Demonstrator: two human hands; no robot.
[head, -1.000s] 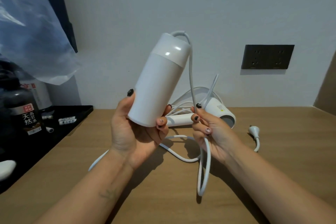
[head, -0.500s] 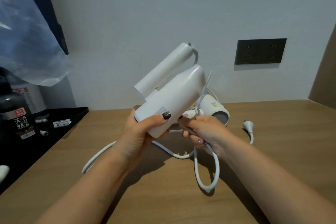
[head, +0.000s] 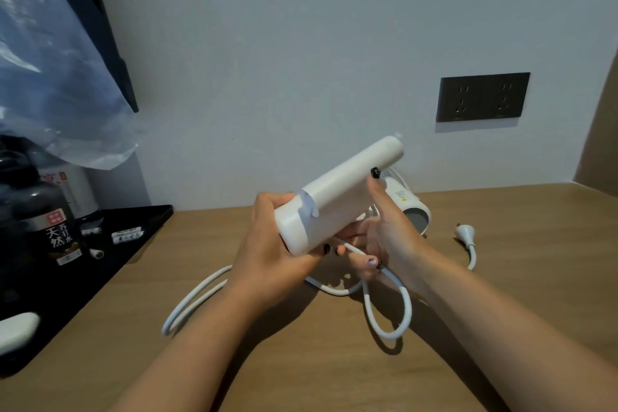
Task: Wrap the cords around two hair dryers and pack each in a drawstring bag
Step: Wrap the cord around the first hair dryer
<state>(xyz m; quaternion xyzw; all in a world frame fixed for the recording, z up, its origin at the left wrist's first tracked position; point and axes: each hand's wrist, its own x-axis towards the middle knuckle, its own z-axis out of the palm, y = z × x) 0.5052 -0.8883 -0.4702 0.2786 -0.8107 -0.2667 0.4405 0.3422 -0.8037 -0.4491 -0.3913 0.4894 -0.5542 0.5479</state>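
Observation:
I hold a white hair dryer above the wooden table, its handle folded along the body and pointing up to the right. My left hand grips its lower end. My right hand holds the body from the right, thumb on the handle, and its fingers pinch the white cord, which hangs in a loop down to the table. A second white hair dryer lies on the table behind my right hand, partly hidden; its plug rests to the right.
A black tray at the left carries a dark bottle and small sachets. Clear plastic hangs above it. A dark wall socket sits on the back wall. Another loop of cord lies under my left wrist.
The dryer has been turned and lowered, and its handle now lies folded against the body. My right hand came up from the cord onto the dryer's side while still pinching the cord.

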